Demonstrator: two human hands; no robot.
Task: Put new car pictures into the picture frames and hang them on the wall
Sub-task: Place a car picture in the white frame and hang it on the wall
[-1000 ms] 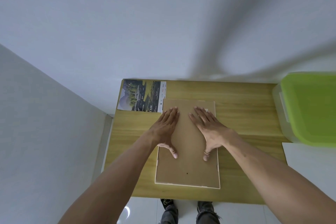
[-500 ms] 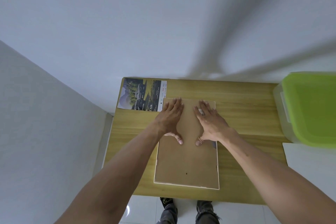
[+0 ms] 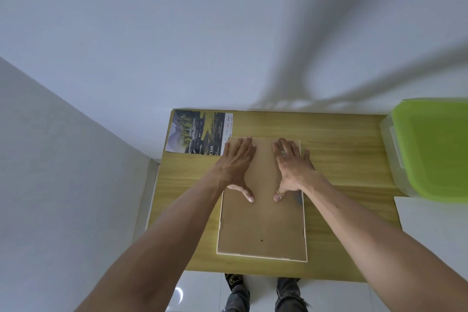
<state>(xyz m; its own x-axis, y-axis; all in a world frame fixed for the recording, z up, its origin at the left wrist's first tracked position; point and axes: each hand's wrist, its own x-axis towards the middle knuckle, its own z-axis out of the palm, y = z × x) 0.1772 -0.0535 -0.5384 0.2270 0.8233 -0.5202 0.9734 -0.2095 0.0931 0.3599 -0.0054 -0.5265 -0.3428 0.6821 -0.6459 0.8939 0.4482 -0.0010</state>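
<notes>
- Frame [image 3: 262,225] lies face-down on our bench [image 3: 342,159], backing up.
- Our left hand [image 3: 236,167] and right hand [image 3: 292,167] press flat on its far half, fingers spread, grasping nothing.
- Picture [image 3: 198,132] lies beside its far-left corner.

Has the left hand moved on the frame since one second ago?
Yes. The left hand slid away from the person, its fingertips now at the far edge of the picture frame, next to the car picture.

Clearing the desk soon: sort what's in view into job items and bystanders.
Job items:
picture frame, lying face down
car picture
left hand and right hand, flat on the frame's backing

Bystanders:
green-lidded plastic box
white sheet
</notes>
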